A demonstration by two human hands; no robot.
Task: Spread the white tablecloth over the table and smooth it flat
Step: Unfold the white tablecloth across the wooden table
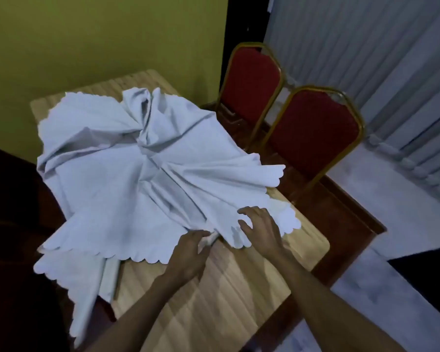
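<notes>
The white tablecloth [127, 174] with a scalloped hem lies bunched and twisted over the far and left parts of the wooden table [214, 288]. One corner hangs off the table's left edge. My left hand [188, 252] pinches a fold at the cloth's near hem, fingers closed on the fabric. Just to its right, my right hand [261, 228] rests on the near right scalloped corner, fingers spread and curled into the fabric.
Two red chairs with gold frames [252, 80] [315, 128] stand tucked along the table's right side. A green wall [87, 41] is behind the table and pale curtains [379, 59] hang at the right. Bare striped wood shows at the near end.
</notes>
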